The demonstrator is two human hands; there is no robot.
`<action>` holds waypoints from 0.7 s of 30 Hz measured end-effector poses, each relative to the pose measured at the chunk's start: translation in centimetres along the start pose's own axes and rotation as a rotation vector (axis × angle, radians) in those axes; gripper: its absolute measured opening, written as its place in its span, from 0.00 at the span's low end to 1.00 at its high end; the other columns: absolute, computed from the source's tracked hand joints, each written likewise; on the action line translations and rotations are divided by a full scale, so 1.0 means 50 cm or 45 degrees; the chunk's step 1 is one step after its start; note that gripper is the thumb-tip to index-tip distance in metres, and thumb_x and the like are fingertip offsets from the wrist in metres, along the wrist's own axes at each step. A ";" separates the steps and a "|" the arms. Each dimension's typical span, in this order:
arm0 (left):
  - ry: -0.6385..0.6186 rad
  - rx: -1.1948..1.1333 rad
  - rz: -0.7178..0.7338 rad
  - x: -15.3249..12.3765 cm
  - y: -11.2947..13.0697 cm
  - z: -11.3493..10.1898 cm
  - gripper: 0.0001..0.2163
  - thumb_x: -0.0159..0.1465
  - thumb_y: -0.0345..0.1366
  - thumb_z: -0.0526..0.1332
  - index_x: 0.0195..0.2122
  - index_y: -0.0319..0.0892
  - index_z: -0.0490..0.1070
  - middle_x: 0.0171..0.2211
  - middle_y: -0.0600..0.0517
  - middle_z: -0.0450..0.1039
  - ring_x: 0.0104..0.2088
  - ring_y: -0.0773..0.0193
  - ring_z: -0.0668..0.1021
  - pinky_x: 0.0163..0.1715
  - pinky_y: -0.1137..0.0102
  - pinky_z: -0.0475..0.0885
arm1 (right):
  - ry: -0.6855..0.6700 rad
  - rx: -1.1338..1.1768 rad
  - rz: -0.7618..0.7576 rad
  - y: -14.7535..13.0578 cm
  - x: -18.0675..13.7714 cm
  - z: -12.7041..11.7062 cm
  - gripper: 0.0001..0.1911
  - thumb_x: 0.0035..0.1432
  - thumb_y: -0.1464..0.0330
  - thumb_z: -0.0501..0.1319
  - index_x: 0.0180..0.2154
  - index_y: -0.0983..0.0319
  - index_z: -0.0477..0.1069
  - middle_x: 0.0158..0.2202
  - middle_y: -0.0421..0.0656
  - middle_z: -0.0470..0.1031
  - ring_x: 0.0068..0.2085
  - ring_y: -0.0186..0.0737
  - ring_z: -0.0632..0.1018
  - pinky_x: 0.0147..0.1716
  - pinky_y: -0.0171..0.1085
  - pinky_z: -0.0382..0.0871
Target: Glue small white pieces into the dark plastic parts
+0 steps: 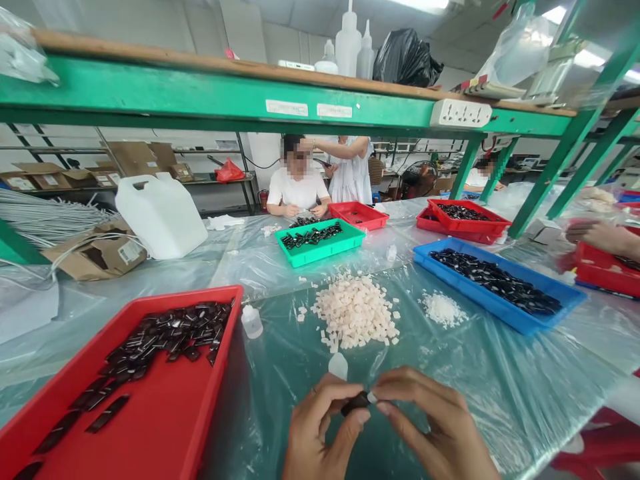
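My left hand [320,430] pinches a small black part [356,403] between thumb and fingers at the bottom centre. My right hand [433,427] meets it from the right, its fingertips closed on a tiny white piece [372,397] pressed against the black part's end. Just beyond the hands stands a small white bottle [339,366]. A heap of small cream-white pieces [355,312] lies further back on the plastic-covered table [500,387]. A red tray [165,427] with several black parts sits to my left.
A blue tray [425,257] of black parts lies at right, with a small pile of white bits [443,309] beside it. A green tray [320,252] and red trays sit further back near a seated person [297,193]. Another person's hand [597,235] reaches in at right. A white jug [160,213] stands at left.
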State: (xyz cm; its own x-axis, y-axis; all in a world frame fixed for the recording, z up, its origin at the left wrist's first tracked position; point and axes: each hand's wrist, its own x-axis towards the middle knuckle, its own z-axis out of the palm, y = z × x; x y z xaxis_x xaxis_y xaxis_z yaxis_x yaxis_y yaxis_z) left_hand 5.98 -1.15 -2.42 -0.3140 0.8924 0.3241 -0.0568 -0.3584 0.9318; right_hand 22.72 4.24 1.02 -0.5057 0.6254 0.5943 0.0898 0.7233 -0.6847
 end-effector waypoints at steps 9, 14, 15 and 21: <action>-0.043 -0.117 -0.025 -0.007 0.016 0.005 0.03 0.65 0.40 0.68 0.39 0.52 0.82 0.33 0.56 0.73 0.26 0.68 0.77 0.28 0.75 0.77 | -0.004 -0.011 -0.023 -0.014 0.003 0.008 0.12 0.67 0.78 0.61 0.47 0.56 0.73 0.41 0.42 0.77 0.41 0.35 0.81 0.39 0.30 0.74; -0.009 -0.143 -0.055 -0.008 0.015 0.009 0.03 0.64 0.39 0.69 0.37 0.51 0.83 0.32 0.57 0.73 0.26 0.68 0.79 0.27 0.76 0.77 | 0.001 -0.043 0.011 -0.021 0.005 0.015 0.10 0.67 0.77 0.61 0.44 0.57 0.74 0.41 0.43 0.76 0.38 0.35 0.81 0.35 0.31 0.72; 0.003 -0.147 -0.066 -0.009 0.015 0.010 0.03 0.64 0.39 0.69 0.37 0.51 0.83 0.31 0.57 0.72 0.25 0.68 0.79 0.27 0.76 0.77 | 0.016 -0.001 0.035 -0.019 0.004 0.019 0.10 0.67 0.77 0.62 0.44 0.57 0.75 0.41 0.43 0.76 0.38 0.35 0.81 0.35 0.31 0.72; 0.102 -0.160 -0.108 -0.022 0.017 0.019 0.02 0.64 0.38 0.70 0.37 0.49 0.81 0.31 0.58 0.74 0.23 0.69 0.78 0.26 0.77 0.76 | 0.197 0.440 0.277 0.008 -0.018 0.077 0.05 0.68 0.70 0.62 0.38 0.57 0.77 0.39 0.43 0.72 0.34 0.35 0.78 0.30 0.33 0.77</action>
State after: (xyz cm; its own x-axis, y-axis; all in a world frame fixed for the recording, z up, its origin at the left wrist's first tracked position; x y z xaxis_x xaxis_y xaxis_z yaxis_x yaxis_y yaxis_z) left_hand 7.20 -2.20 -1.83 -0.3772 0.8979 0.2267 -0.2030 -0.3190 0.9258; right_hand 19.89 2.84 -1.42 -0.3697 0.8081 0.4586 -0.1259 0.4454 -0.8864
